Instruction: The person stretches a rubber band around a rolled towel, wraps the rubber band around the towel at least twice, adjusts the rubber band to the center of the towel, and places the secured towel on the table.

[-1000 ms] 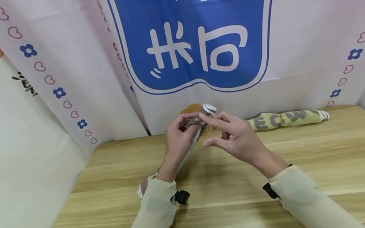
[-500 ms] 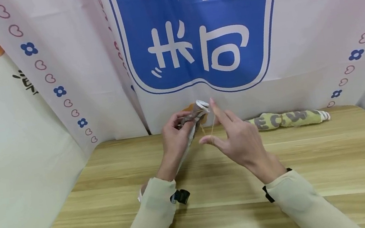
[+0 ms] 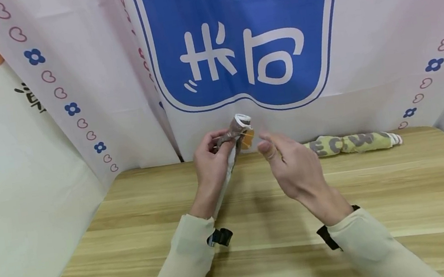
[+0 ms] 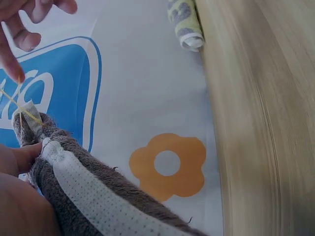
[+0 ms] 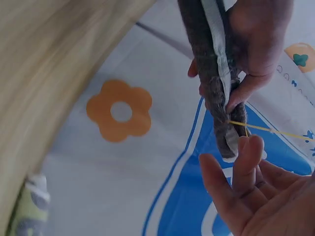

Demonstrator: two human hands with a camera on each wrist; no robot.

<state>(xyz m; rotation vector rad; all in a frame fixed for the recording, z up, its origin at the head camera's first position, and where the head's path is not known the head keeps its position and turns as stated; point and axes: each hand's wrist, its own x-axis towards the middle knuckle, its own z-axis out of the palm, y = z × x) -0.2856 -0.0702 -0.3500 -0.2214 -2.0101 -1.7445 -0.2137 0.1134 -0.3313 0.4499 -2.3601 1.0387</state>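
Observation:
A brown rolled-up mat (image 3: pixel 238 129) with a pale dotted backing (image 4: pixel 93 196) slants up from the table. My left hand (image 3: pixel 214 172) grips it near its upper end, thumb across the roll. A thin yellow rubber band (image 5: pixel 290 134) circles the roll just beyond that grip and is pulled out taut toward my right hand (image 3: pixel 299 165). In the left wrist view the band runs to a fingertip (image 4: pixel 18 77) of the right hand, which hooks it a short way from the roll's end. The mat's lower part is hidden behind the left forearm in the head view.
A yellow-green rolled mat (image 3: pixel 359 143) with grey letters, cinched at its middle, lies along the table's back edge to the right. The wooden table (image 3: pixel 272 254) meets a printed white cloth backdrop (image 3: pixel 376 55) behind it.
My right hand has drawn back to the right from the roll's end, stretching the rubber band out. The mat's top end has shifted slightly left and up with the left hand's grip kept.

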